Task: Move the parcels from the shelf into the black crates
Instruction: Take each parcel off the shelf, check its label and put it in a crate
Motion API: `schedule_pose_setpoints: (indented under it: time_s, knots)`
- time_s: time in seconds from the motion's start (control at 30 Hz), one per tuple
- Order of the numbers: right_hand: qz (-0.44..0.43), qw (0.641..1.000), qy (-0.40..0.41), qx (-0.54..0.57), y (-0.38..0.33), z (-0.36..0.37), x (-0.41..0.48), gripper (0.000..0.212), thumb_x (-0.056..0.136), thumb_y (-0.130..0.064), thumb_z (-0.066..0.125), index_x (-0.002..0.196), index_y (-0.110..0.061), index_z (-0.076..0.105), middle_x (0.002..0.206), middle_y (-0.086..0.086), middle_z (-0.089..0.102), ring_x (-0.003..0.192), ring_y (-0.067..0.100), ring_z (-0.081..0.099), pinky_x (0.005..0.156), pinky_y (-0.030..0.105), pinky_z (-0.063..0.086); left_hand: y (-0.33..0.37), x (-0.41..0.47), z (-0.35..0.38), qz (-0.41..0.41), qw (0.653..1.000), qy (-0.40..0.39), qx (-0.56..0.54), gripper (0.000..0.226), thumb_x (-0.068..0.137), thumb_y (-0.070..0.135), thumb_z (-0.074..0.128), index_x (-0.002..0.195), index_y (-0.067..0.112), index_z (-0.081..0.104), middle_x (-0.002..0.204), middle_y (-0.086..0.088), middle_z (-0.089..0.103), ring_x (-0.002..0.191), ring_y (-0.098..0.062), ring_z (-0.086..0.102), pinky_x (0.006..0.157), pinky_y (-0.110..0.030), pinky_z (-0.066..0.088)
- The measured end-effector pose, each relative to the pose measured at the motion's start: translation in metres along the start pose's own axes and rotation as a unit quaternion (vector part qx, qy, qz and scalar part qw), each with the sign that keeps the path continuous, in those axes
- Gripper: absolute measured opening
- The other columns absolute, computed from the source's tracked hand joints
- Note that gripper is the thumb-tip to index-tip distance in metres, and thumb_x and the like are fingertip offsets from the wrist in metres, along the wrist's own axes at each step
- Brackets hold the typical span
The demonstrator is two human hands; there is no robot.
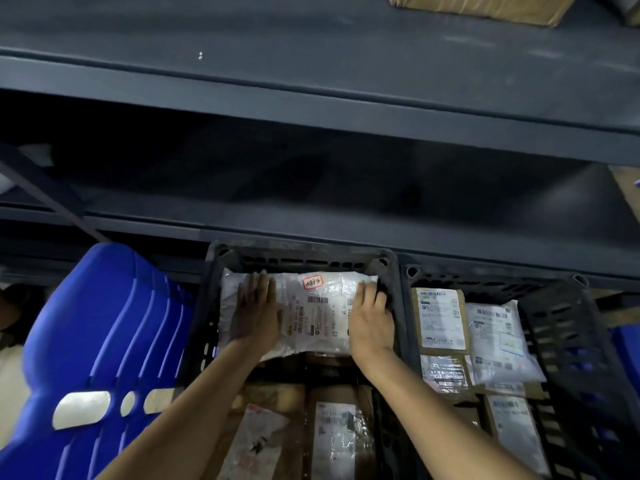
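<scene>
A white plastic parcel (317, 308) with a printed label and a red-bordered sticker lies at the far end of the left black crate (301, 254). My left hand (256, 310) presses flat on its left part with straight fingers. My right hand (370, 318) rests on its right end, fingers bent down over the edge by the crate wall. Brown boxes with labels (332, 434) lie lower in the same crate. The right black crate (561, 327) holds several brown and white parcels (440, 320).
A stack of blue plastic bins (104, 341) stands left of the crates. Dark metal shelves (311, 98) run across above, the lower one in shadow. A brown cardboard box (485, 6) sits on the top shelf at the right.
</scene>
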State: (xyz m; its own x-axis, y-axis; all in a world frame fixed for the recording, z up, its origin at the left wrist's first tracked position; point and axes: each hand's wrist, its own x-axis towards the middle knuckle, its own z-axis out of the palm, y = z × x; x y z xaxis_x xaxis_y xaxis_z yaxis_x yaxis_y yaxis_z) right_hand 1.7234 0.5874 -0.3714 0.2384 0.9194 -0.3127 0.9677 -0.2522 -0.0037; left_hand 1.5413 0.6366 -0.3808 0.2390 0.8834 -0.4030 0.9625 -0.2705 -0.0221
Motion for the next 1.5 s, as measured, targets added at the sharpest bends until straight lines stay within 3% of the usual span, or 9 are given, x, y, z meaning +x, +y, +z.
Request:
schedule_pose_setpoints:
  time_s: [0.1,0.23,0.33,0.47,0.73,0.97,1.17,1.3,1.5]
  knots:
    - [-0.101,0.995,0.011,0.01,-0.001,0.003,0.003,0.078,0.089,0.004,0.047,0.15,-0.004,-0.002,0.158,0.018,-0.009,0.146,0.032,0.002,0.118,0.037,0.019,0.001,0.001,0.002,-0.007,1.0,0.027,-0.013,0.066,0.102,0.036,0.024,0.15,0.005,-0.008,0.159,-0.013,-0.016,0.147,-0.028,-0.014,0.119,-0.04,-0.005]
    - [-0.111,0.99,-0.031,0.081,0.0,0.008,0.011,0.064,0.102,-0.027,0.029,0.15,-0.008,-0.008,0.157,0.011,-0.02,0.146,0.026,-0.015,0.116,0.032,-0.005,0.001,-0.008,0.01,-0.075,0.995,0.047,-0.045,0.075,0.1,0.044,0.025,0.148,0.003,-0.014,0.157,-0.015,-0.021,0.146,-0.031,-0.013,0.115,-0.041,-0.011]
    - [-0.125,0.989,-0.053,0.05,0.005,0.018,0.016,0.065,0.103,-0.036,0.021,0.148,-0.006,-0.014,0.156,0.013,-0.022,0.144,0.025,-0.021,0.115,0.032,-0.012,-0.006,-0.011,0.023,-0.048,0.996,0.063,-0.045,0.078,0.098,0.047,0.026,0.148,-0.001,-0.011,0.157,-0.019,-0.016,0.146,-0.034,-0.013,0.116,-0.042,-0.012]
    - [-0.125,0.989,-0.049,0.056,0.005,0.026,0.02,0.068,0.102,-0.043,0.02,0.148,-0.006,-0.014,0.156,0.012,-0.022,0.143,0.023,-0.023,0.114,0.032,-0.015,-0.023,-0.002,0.036,-0.014,0.996,0.073,-0.041,0.078,0.098,0.048,0.025,0.148,-0.002,-0.007,0.157,-0.021,-0.011,0.146,-0.036,-0.012,0.119,-0.045,-0.007]
    - [-0.127,0.988,-0.04,0.074,0.007,0.029,0.02,0.07,0.101,-0.045,0.022,0.149,-0.006,-0.011,0.157,0.012,-0.02,0.144,0.023,-0.021,0.115,0.031,-0.013,-0.034,-0.005,0.035,0.018,0.997,0.076,-0.022,0.108,0.071,0.06,-0.039,0.148,-0.002,0.003,0.157,-0.022,0.0,0.146,-0.038,-0.002,0.12,-0.046,0.0]
    - [-0.124,0.992,0.005,0.015,0.008,0.022,0.009,0.07,0.1,-0.049,0.016,0.148,-0.007,-0.012,0.156,0.012,-0.019,0.144,0.025,-0.021,0.116,0.035,-0.014,-0.031,-0.017,0.011,0.05,0.993,0.107,0.005,0.095,0.089,0.058,-0.015,0.142,-0.004,0.032,0.152,-0.023,0.027,0.142,-0.037,0.023,0.117,-0.049,0.019]
    - [-0.156,0.988,0.009,0.016,0.008,0.011,-0.012,0.069,0.1,-0.051,0.017,0.15,-0.011,-0.008,0.157,0.007,-0.016,0.143,0.022,-0.022,0.115,0.035,-0.017,-0.014,-0.034,0.004,0.053,0.994,0.093,0.015,0.078,0.096,0.057,0.018,0.15,0.003,0.005,0.159,-0.013,-0.001,0.148,-0.028,-0.004,0.113,-0.039,-0.017]
    - [-0.175,0.984,-0.035,0.008,0.007,0.004,-0.029,0.069,0.1,-0.049,0.019,0.15,-0.009,-0.007,0.158,0.01,-0.014,0.145,0.025,-0.018,0.116,0.036,-0.013,-0.007,-0.051,0.003,0.071,0.996,0.051,0.032,0.075,0.097,0.053,0.017,0.15,0.004,-0.007,0.154,-0.01,-0.019,0.147,-0.028,-0.011,0.113,-0.037,-0.018]
    - [-0.176,0.983,-0.037,0.035,0.015,-0.025,-0.051,0.067,0.101,-0.046,0.024,0.151,-0.01,-0.002,0.159,0.009,-0.01,0.146,0.024,-0.014,0.117,0.035,-0.011,0.001,-0.075,-0.017,0.061,0.997,0.048,0.012,0.074,0.097,0.054,0.016,0.151,0.007,-0.003,0.161,-0.01,-0.003,0.148,-0.023,-0.008,0.117,-0.037,-0.01]
